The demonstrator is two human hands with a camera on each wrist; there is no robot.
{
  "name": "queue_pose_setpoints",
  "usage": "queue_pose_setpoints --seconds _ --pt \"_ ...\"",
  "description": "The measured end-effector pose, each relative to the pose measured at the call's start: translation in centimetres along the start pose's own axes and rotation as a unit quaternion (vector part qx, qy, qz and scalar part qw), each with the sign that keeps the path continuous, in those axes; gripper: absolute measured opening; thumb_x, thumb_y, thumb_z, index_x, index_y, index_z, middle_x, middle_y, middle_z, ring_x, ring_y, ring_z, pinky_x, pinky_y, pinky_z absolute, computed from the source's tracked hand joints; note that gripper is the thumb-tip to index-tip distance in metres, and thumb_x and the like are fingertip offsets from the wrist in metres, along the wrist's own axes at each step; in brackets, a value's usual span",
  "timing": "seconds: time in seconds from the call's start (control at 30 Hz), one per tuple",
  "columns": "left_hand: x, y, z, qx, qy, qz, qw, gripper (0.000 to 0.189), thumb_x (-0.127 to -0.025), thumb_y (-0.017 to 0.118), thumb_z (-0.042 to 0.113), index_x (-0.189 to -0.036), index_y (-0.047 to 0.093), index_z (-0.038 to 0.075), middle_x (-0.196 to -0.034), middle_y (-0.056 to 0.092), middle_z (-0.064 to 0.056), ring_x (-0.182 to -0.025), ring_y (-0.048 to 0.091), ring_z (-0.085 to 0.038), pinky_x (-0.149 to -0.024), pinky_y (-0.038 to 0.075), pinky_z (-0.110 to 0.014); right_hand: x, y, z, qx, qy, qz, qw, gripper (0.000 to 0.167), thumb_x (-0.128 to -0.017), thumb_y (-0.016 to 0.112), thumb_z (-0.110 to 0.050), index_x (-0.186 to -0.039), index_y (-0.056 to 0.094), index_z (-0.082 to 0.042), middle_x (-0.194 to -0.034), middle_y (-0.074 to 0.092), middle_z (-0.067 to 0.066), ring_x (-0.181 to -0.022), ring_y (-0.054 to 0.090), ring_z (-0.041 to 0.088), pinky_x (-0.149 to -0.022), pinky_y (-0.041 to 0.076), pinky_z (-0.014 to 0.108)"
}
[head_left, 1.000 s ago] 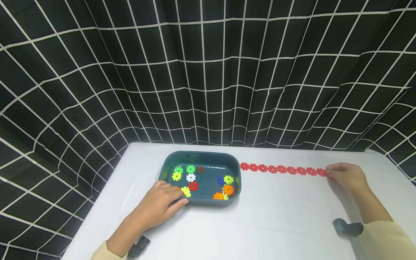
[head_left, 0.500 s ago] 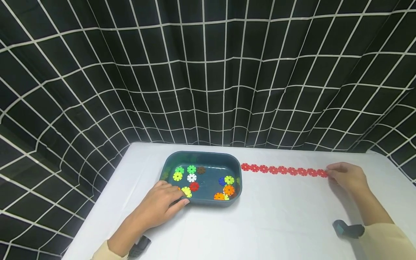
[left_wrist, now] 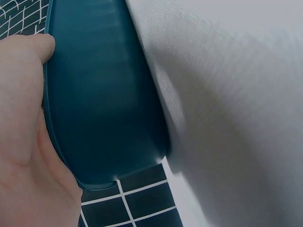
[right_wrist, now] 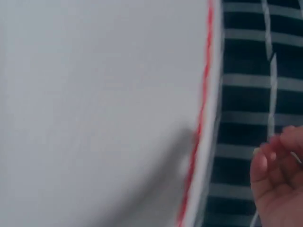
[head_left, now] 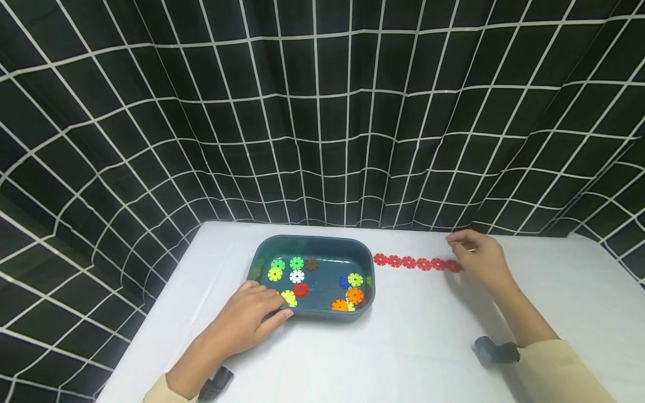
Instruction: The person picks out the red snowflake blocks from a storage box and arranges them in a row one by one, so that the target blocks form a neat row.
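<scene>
My left hand [head_left: 250, 314] grips the near left rim of a dark teal plastic tub [head_left: 322, 310], fingers over the edge and thumb outside. In the left wrist view, the thumb lies along the wall of the tub [left_wrist: 104, 94]. My right hand [head_left: 481, 260] hovers over a straight row of red notched plastic discs [head_left: 409, 262]. Its fingers are loosely bent; nothing shows between them in the right wrist view. The right end of the row is hidden behind that hand. The row's left end lies close to the tub's right side.
Inside the tub lie loose discs, among them a white disc [head_left: 297, 276], a red disc [head_left: 300, 290], a brown disc [head_left: 312, 265] and an orange disc [head_left: 355, 295]. A white cloth [head_left: 403, 347] covers the table. Behind hangs a black curtain [head_left: 332, 129] with white grid lines.
My right hand has left the right end of the red row, lifted and moved left above it. The left hand and the tub have stayed in place.
</scene>
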State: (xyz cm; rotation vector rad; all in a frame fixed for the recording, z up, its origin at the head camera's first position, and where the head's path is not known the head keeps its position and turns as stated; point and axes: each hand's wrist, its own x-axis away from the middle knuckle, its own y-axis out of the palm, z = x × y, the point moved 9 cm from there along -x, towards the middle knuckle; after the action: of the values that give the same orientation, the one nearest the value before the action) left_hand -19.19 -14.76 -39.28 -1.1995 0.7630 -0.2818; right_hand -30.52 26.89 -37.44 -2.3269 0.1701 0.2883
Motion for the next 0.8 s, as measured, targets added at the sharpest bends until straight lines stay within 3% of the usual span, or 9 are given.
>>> queue_pose_setpoints --seconds 0.13,0.27,0.37,0.43,0.57,0.63,0.7,0.8 --pt "0.1 0.0 -0.1 0.001 -0.001 -0.001 1.0000 0.021 -0.100 0.059 0.040 -0.086 0.067 0.027 -0.078 0.056 0.019 -0.077 0.057 -0.004 -0.089 0.042 -0.036 0.3 3.2 -6.1 -0.016 -0.093 -0.021 0.9953 0.018 -0.095 0.059 0.001 -0.106 0.072 -0.001 -0.104 0.071 0.016 -0.093 0.067 0.032 -0.067 0.053 0.021" --pt "0.0 0.0 0.0 -0.001 0.002 -0.002 1.0000 0.021 -0.100 0.059 0.041 -0.089 0.069 0.026 -0.080 0.058 0.018 -0.079 0.059 -0.004 -0.089 0.042 -0.036 1.6 6.8 -12.6 -0.059 -0.189 -0.046 0.9791 0.019 -0.090 0.062 0.008 -0.101 0.074 -0.003 -0.099 0.072 0.007 -0.089 0.068 0.023 -0.076 0.057 0.031" --pt "0.0 0.0 -0.1 0.000 0.001 -0.001 1.0000 0.021 -0.100 0.060 0.041 -0.088 0.069 0.026 -0.079 0.058 0.019 -0.078 0.058 -0.004 -0.089 0.042 -0.035 3.1 10.5 -16.6 -0.103 -0.227 -0.099 0.9632 0.020 -0.088 0.065 0.009 -0.097 0.075 -0.005 -0.096 0.072 0.004 -0.085 0.066 0.017 -0.077 0.057 0.033" --pt "0.0 0.0 -0.1 0.001 0.001 -0.001 1.0000 0.021 -0.100 0.060 0.041 -0.088 0.069 0.026 -0.080 0.058 0.019 -0.078 0.058 -0.004 -0.089 0.042 -0.035 4.3 13.4 -18.7 -0.116 -0.246 -0.157 0.9495 0.018 -0.089 0.066 0.007 -0.097 0.075 -0.005 -0.097 0.072 0.004 -0.084 0.065 0.014 -0.077 0.056 0.030" --pt "0.0 0.1 0.0 0.002 0.002 -0.003 1.0000 0.023 -0.101 0.058 0.042 -0.089 0.069 0.026 -0.081 0.059 0.019 -0.079 0.059 -0.003 -0.089 0.042 -0.036 6.8 18.9 -21.1 -0.069 -0.287 -0.294 0.9092 0.017 -0.094 0.065 -0.001 -0.108 0.073 -0.005 -0.103 0.069 0.004 -0.092 0.062 0.013 -0.085 0.052 0.029" --pt "0.0 0.1 0.0 0.003 0.002 -0.003 1.0000 0.023 -0.101 0.057 0.042 -0.089 0.068 0.026 -0.081 0.058 0.019 -0.078 0.058 -0.003 -0.088 0.042 -0.036 7.3 20.7 -21.6 -0.043 -0.304 -0.338 0.8899 0.021 -0.095 0.065 -0.003 -0.115 0.071 -0.004 -0.106 0.067 0.004 -0.097 0.060 0.016 -0.089 0.050 0.031" --pt "0.0 0.1 0.0 0.002 0.003 -0.003 1.0000 0.023 -0.101 0.057 0.042 -0.088 0.068 0.027 -0.080 0.057 0.019 -0.077 0.057 -0.003 -0.088 0.042 -0.036 7.3 21.7 -21.5 -0.010 -0.305 -0.359 0.8819 0.027 -0.095 0.067 -0.006 -0.121 0.069 -0.006 -0.109 0.064 0.003 -0.098 0.058 0.018 -0.089 0.049 0.031" --pt "0.0 0.0 0.0 0.003 0.005 -0.001 1.0000 0.023 -0.101 0.057 0.041 -0.088 0.068 0.026 -0.080 0.058 0.019 -0.078 0.058 -0.003 -0.089 0.043 -0.036 7.0 22.5 -21.2 0.048 -0.320 -0.360 0.8751 0.034 -0.093 0.073 -0.014 -0.127 0.068 -0.009 -0.108 0.056 0.001 -0.091 0.055 0.017 -0.082 0.049 0.028"
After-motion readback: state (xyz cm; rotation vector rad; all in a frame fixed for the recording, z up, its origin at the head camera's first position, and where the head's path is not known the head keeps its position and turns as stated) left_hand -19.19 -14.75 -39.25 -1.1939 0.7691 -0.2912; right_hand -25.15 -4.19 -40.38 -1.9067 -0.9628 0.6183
